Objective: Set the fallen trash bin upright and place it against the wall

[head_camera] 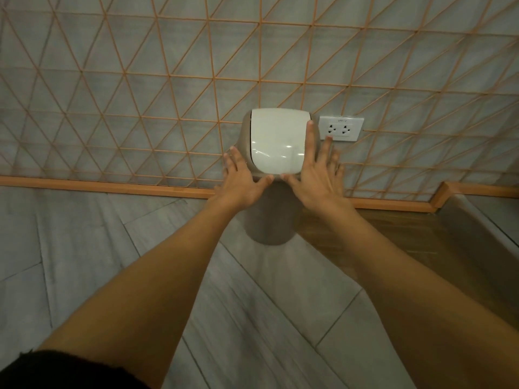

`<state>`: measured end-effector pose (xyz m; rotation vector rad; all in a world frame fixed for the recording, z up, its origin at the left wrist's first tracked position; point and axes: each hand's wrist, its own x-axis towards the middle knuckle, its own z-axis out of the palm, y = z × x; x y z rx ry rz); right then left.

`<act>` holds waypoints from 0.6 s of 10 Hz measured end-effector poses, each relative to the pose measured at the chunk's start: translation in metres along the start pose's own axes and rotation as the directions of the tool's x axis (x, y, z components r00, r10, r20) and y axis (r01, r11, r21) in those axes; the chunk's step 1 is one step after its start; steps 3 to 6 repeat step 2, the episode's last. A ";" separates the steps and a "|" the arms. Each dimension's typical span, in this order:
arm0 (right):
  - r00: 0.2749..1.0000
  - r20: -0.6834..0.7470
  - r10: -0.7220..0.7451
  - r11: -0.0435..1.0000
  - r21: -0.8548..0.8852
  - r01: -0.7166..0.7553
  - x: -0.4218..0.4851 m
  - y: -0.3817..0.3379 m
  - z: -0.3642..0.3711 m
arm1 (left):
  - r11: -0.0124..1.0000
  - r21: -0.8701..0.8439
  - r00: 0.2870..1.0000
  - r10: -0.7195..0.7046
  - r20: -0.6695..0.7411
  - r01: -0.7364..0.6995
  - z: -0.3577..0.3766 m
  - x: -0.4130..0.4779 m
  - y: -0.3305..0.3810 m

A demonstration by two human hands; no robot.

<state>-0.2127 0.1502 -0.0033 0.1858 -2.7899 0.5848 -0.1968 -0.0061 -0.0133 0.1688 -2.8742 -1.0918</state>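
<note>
The trash bin (269, 220) stands upright on the grey floor, close to the patterned wall (140, 80). It has a beige body and a glossy white swing lid (276, 138). My left hand (241, 181) rests on the bin's left side, fingers spread, thumb at the lid's front edge. On the right side lies my right hand (317, 172), with its index finger stretched along the lid's right edge. Both hands lie flat against the bin rather than curled around it. Whether the bin's back touches the wall is hidden.
A white double power socket (341, 128) sits on the wall just right of the bin. An orange baseboard (112, 188) runs along the wall's foot. At the right, a wooden floor strip (379, 234) meets a grey raised ledge (483, 226).
</note>
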 end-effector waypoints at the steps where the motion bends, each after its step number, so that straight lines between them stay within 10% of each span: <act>1: 0.999 -0.033 -0.036 0.997 -0.063 0.034 -0.009 -0.007 -0.005 | 0.974 0.190 0.986 0.142 -0.092 -0.123 -0.014 -0.014 -0.006; 2: 0.998 0.002 -0.056 0.983 -0.173 0.056 -0.020 -0.010 -0.017 | 0.907 0.330 0.925 0.333 -0.180 -0.262 -0.035 -0.029 0.004; 6: 0.998 0.002 -0.056 0.983 -0.173 0.056 -0.020 -0.010 -0.017 | 0.907 0.330 0.925 0.333 -0.180 -0.262 -0.035 -0.029 0.004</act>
